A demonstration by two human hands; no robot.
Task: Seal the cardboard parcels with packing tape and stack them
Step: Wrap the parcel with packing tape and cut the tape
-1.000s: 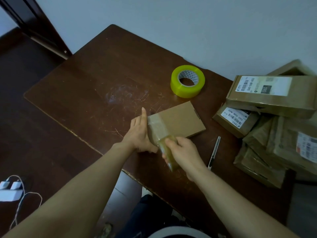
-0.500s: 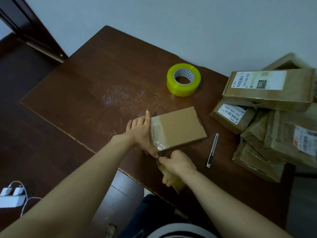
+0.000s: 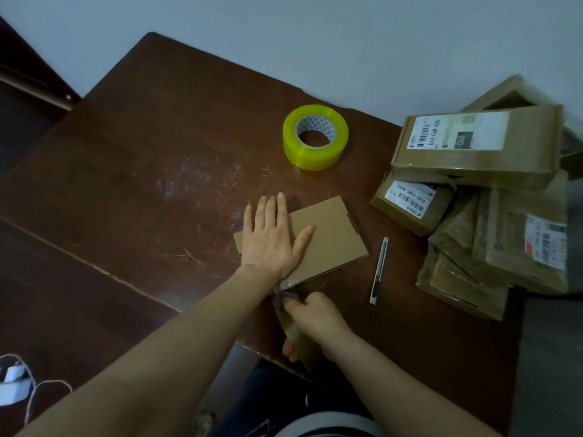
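Table [image 3: 157,146] bears flat parcel [image 3: 331,238], long axis left-right.

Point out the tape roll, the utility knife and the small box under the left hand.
tape roll [image 3: 310,156], head view, yellow outer wall.
utility knife [image 3: 379,269], head view, middle of handle.
small box [image 3: 331,238], head view, bare top face.

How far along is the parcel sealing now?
Done, it seems: labelled parcels lie heaped at the right. In hand: the left hand presses flat on the small box; the right hand pinches a tape strip at its near corner. Left: stick that strip down, then stack the box.
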